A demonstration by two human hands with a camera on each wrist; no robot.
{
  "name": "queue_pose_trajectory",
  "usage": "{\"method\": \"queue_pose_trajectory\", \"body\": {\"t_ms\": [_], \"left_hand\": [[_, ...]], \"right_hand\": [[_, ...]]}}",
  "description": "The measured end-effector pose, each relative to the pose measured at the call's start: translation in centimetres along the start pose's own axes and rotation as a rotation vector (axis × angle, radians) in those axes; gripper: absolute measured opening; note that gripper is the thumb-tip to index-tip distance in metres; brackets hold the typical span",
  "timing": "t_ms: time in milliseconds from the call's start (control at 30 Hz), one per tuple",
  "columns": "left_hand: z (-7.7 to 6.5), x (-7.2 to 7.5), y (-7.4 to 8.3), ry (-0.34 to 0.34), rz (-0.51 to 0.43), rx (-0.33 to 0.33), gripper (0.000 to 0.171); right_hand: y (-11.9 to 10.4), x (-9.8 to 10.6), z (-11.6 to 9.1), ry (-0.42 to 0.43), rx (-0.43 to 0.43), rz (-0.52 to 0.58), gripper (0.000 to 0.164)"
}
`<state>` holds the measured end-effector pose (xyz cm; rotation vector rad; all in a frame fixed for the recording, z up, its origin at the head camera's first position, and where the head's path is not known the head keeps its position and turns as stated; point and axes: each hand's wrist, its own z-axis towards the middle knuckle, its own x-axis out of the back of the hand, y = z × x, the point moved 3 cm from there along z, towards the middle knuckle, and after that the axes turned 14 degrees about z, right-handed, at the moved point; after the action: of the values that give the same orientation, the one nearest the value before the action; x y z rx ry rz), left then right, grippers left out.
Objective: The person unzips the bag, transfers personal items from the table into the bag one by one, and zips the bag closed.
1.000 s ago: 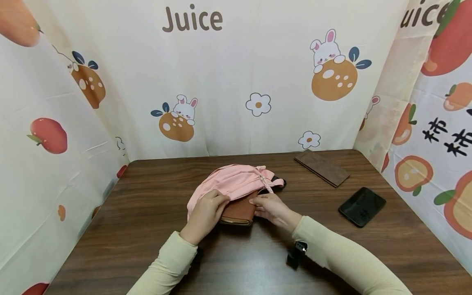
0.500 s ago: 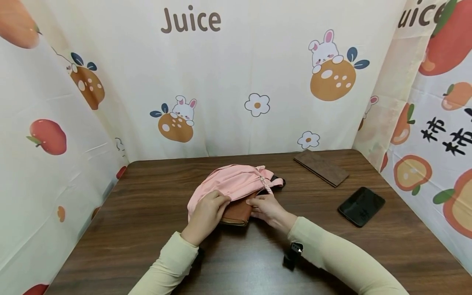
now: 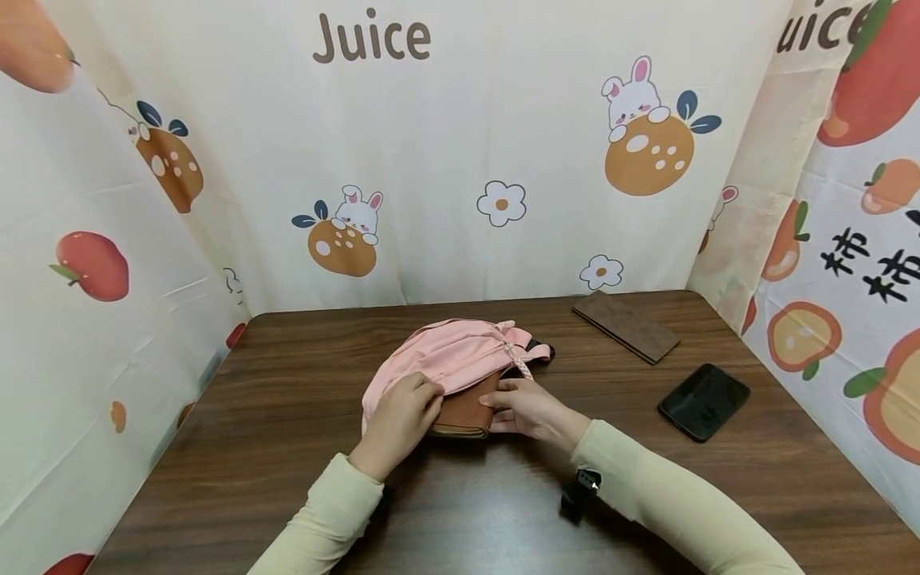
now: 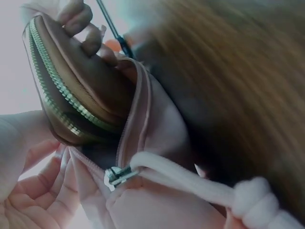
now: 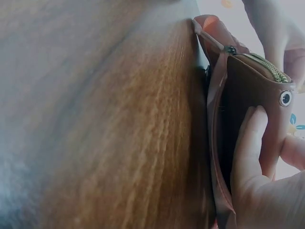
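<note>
In the head view a pink drawstring bag (image 3: pixel 449 351) lies on its side on the table. A brown zip-around wallet (image 3: pixel 465 409) with a gold-toned zip sticks partly out of its opening; the rest is hidden inside. My left hand (image 3: pixel 401 414) pinches the bag's near edge by the opening. My right hand (image 3: pixel 528 409) holds the wallet's right side, thumb on one face and fingers on the other. Close up in the left wrist view, the wallet's zip (image 4: pixel 62 90) faces out between the bag's zipped edges. A round metal eyelet (image 5: pixel 285 98) shows on the wallet in the right wrist view.
A black phone (image 3: pixel 704 402) lies on the wooden table (image 3: pixel 273 431) to the right. Behind it is a flat dark brown folded piece (image 3: pixel 627 326). Printed curtains (image 3: pixel 446 144) surround the table at the back and sides.
My right hand and the wallet shifted slightly left, then back right. Its lower fingers now show spread below the wallet's edge. My left hand stays on the bag, a touch further left.
</note>
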<state>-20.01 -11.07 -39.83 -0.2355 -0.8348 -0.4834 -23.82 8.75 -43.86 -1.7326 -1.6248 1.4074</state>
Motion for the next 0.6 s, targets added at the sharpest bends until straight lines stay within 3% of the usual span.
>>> {"method": "queue_pose_trajectory", "body": {"t_ms": [400,600], "left_hand": [[-0.8,0.5,-1.2,-0.017,0.099,-0.022,0.01],[-0.8,0.5,-1.5,-0.064,0.052,0.002,0.006]], "right_hand": [[-0.1,0.5,0.0,0.017,-0.015,-0.01,0.076],[0.0,0.5,0.0,0.026,0.005,0.026,0.077]]}}
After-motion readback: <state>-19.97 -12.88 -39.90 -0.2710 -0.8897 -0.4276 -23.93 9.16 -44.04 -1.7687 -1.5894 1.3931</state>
